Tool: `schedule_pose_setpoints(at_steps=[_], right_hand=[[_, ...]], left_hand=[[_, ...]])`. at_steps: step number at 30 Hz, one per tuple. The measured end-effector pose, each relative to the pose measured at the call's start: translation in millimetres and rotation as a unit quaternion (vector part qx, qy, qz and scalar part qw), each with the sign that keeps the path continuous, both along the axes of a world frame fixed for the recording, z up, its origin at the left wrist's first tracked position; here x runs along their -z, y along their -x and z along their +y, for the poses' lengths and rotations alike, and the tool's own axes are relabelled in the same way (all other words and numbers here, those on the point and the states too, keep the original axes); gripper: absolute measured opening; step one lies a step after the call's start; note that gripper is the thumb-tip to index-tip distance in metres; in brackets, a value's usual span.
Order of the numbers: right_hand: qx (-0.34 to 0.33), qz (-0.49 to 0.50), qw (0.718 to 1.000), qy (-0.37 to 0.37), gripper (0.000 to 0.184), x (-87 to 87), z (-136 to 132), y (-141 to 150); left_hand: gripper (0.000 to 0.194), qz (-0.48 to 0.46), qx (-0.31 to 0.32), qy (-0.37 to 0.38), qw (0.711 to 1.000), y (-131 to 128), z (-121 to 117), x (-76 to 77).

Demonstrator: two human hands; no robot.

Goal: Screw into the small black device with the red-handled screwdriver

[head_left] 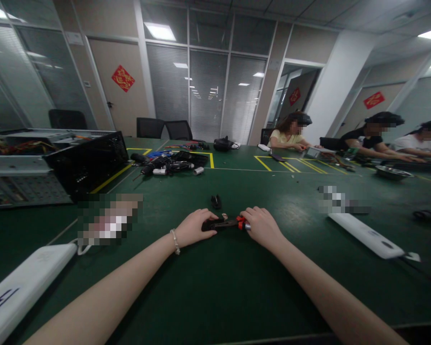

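My right hand is closed round the red handles of a pair of pliers, whose dark jaws point left. My left hand, with a bracelet at its wrist, pinches a small black piece between thumb and fingers. The pliers' tips meet that piece or lie right beside it; I cannot tell whether they grip it. A small pale bit shows just above the jaws. Slightly farther off, a small black part lies on the green table.
An open computer case stands at the left. Tangled black cables and tools lie beyond my left hand. White power bank at left, white power strip at right. Several people sit at the far right, near a metal bowl.
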State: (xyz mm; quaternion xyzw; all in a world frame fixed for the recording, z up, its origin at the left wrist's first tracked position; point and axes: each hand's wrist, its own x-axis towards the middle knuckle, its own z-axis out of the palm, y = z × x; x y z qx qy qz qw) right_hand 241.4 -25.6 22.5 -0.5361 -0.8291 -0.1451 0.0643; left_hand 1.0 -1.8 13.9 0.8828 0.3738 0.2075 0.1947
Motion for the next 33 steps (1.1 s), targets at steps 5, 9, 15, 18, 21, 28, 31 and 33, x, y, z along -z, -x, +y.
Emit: schedule_pose_setpoints(at_steps=[5,9,15,18,21,28,31,33], right_hand=[[0.003,-0.008,1.0,0.004,0.03,1.2,0.7,0.8],[0.008,-0.014,1.0,0.006,0.029,1.3,0.9,1.1],[0.01,-0.009,1.0,0.011,0.031,-1.2,0.0,1.9],[0.007,-0.007,1.0,0.009,0.031,-0.6,0.4,1.1],[0.002,-0.001,1.0,0.001,0.03,1.7,1.4,0.1],[-0.009,0.008,1.0,-0.004,0.029,2.8,1.5,-0.6],[-0.008,0.009,1.0,-0.007,0.029,3.4,1.7,-1.6],[-0.006,0.01,1.0,-0.007,0.03,4.3,2.2,-2.0]], left_hand=[[0.032,0.001,0.001,-0.006,1.0,-0.2,0.6,1.1],[0.033,0.001,0.001,-0.019,1.0,-0.4,1.0,2.2],[0.033,0.0,0.001,-0.014,1.0,0.1,0.3,1.1],[0.033,-0.001,0.001,-0.013,1.0,0.2,-0.1,0.7],[0.033,0.002,-0.001,-0.006,1.0,0.0,-0.3,0.5],[0.032,0.0,-0.001,-0.005,1.0,1.0,0.6,0.9],[0.032,-0.003,0.003,-0.007,1.0,1.1,1.2,1.0],[0.032,-0.004,0.004,-0.006,1.0,0.9,1.5,1.3]])
